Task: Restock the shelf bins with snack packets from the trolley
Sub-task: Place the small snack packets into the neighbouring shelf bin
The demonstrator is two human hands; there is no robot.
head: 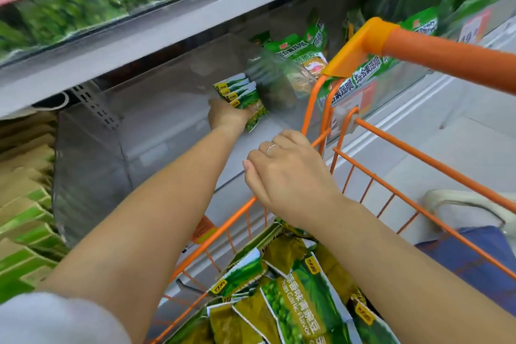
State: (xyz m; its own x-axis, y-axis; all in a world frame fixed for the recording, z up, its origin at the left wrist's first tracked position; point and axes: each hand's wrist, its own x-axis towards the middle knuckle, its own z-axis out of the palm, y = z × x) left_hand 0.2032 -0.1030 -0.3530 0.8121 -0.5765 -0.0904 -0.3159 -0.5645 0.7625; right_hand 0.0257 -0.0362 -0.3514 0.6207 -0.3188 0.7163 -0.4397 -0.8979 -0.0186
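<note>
Reaching my left hand [226,116] far into the clear plastic shelf bin [156,131], fingers closed round four green pea snack packets [242,98], my right hand [287,176] loosely curled, empty, over the orange wire trolley [391,148].

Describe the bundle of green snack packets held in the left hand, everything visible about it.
The bundle of green snack packets is several flat, glossy foil-like pouches fanned slightly, with white-edged tops, small yellow logo patches and a green pea picture on the front one. The left hand grips them from below, fingers wrapped round their lower part. They stand roughly upright, tilted, inside the clear plastic shelf bin, at its right side. Whether they touch the bin floor cannot be told.
</note>
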